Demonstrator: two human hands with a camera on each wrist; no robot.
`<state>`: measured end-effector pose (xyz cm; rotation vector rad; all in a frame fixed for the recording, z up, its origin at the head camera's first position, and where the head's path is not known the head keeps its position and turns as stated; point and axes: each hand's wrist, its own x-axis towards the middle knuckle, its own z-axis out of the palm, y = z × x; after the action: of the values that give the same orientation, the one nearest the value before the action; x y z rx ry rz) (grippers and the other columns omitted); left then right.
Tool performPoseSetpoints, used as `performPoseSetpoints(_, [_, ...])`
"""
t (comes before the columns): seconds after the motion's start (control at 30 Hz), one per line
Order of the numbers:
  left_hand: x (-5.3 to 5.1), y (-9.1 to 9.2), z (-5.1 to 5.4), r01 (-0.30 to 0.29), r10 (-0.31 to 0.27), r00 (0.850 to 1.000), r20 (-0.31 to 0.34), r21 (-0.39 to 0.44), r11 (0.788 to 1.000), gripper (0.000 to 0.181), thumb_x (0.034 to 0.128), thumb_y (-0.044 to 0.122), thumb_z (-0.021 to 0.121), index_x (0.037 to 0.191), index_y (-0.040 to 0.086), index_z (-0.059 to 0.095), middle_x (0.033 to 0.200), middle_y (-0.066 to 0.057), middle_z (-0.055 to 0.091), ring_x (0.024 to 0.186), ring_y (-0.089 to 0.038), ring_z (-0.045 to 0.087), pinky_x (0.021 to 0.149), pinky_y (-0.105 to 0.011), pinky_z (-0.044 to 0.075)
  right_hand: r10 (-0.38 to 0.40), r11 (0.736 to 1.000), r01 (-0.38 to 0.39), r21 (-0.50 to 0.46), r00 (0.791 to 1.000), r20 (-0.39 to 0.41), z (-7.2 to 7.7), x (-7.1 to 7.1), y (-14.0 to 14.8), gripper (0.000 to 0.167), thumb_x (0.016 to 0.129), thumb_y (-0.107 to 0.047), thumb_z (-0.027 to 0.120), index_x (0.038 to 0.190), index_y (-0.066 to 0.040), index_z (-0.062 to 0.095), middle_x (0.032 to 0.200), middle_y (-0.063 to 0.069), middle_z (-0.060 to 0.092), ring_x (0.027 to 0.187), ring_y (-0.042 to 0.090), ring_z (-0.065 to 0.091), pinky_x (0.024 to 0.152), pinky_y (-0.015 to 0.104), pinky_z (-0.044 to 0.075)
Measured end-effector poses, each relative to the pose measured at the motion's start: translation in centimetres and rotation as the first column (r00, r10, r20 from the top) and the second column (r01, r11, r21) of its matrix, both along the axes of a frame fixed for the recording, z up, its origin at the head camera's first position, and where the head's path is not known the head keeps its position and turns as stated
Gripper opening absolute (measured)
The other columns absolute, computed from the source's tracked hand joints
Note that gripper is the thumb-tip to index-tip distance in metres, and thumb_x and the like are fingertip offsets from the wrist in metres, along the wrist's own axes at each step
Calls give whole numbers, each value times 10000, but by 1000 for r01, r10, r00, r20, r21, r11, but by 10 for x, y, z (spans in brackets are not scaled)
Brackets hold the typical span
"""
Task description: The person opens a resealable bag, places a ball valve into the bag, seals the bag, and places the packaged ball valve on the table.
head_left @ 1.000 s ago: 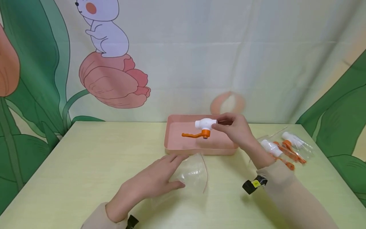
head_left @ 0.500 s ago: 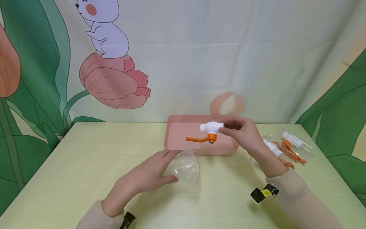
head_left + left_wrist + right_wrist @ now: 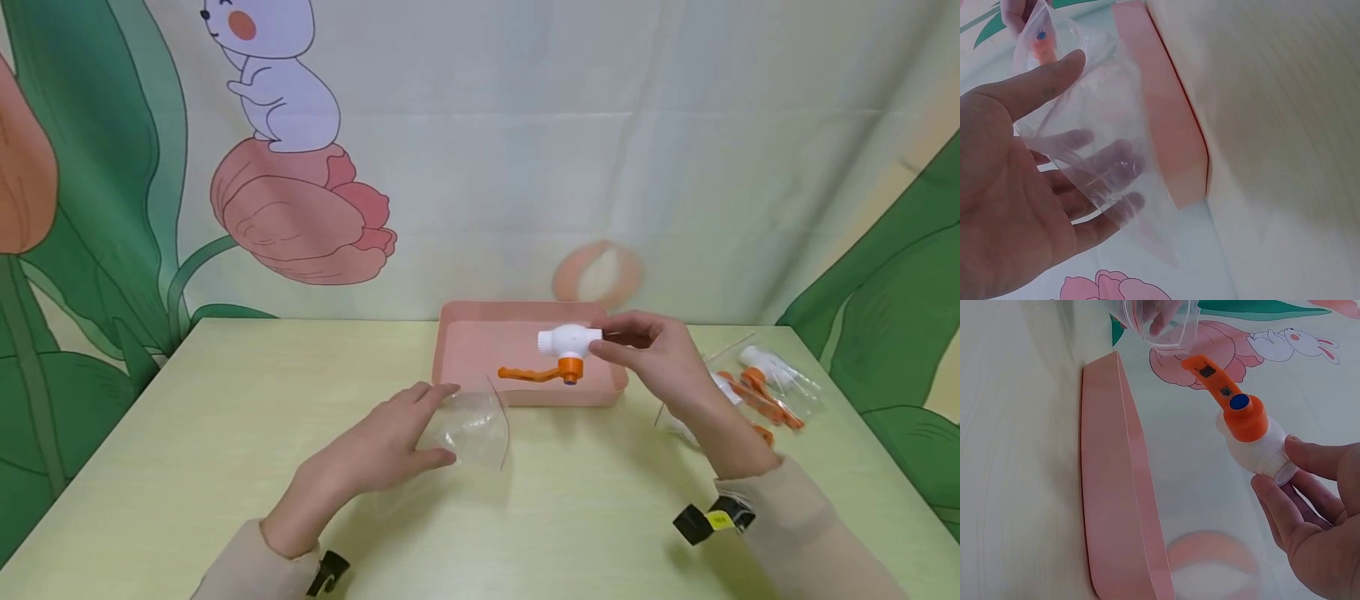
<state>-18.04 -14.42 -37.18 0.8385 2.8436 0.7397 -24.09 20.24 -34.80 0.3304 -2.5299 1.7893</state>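
In the head view, my right hand (image 3: pixel 663 362) pinches one end of a white ball valve (image 3: pixel 568 342) and holds it in the air. Its orange lever (image 3: pixel 527 374) points left, below the white body. My left hand (image 3: pixel 367 446) holds a clear plastic zip bag (image 3: pixel 472 429) lower and to the left. Thumb and fingers are spread around the bag, and its red-edged mouth faces right towards the valve. The left wrist view shows several fingers through the film of the bag (image 3: pixel 1104 94). Valve and bag are apart; the right wrist view shows the lever (image 3: pixel 1213 378) below the bag mouth.
A shallow pink tray (image 3: pixel 525 398) stands at the back of the table, behind the valve. Several bagged valves with orange levers (image 3: pixel 765 387) lie at the right, partly hidden by my right forearm. A printed curtain (image 3: pixel 480 150) hangs behind the table.
My right hand has moved right and slightly down with the valve. My left hand has drawn left and slightly up in view with the bag.
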Motion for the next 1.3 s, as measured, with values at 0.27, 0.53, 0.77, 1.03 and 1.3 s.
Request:
performPoseSetpoints(0.27, [-1,0,0,-35,35,999,-26,1,999,755,922,251,795,1532,43,401,1292,-134,571,1152,-323,592,995,-500,487,45,999,-46,-23,999,-11,0,7,-3,324,897,-150,823,1158,17,725,1121,86,718,999,192,698,820,256,565])
performPoseSetpoints(0.53, [-1,2,0,-48,48,998,-27,13,999,759,927,264,792,1541,56,396,1351,-161,555,1204,-334,575,1036,-535,458,85,996,-85,-25,996,2,-1,12,-9,299,882,-125,830,1142,-8,739,1075,70,732,961,203,696,792,280,568])
performPoseSetpoints(0.77, [0,5,1,-39,41,999,-36,42,998,758,930,263,789,1541,51,394,1396,-163,542,1243,-330,563,1062,-565,424,144,989,-144,-27,990,-4,-1,17,-17,271,883,-95,823,1127,-9,742,1088,96,721,982,247,689,794,289,577])
performPoseSetpoints(1.03, [1,11,-1,-24,26,999,-33,61,998,771,927,284,793,1542,47,393,1483,-146,496,1337,-327,502,1097,-588,384,190,982,-190,-14,982,-17,-3,24,-24,240,893,-125,819,1110,-45,757,1099,101,707,1025,272,674,802,326,586])
performPoseSetpoints(1.3, [1,16,-2,-2,5,998,-55,70,998,756,925,290,798,1532,64,409,1449,-112,526,1270,-298,548,1065,-552,429,206,978,-206,-14,979,-6,-4,29,-33,235,877,-123,834,1099,-71,774,1086,99,695,1022,272,691,803,358,603])
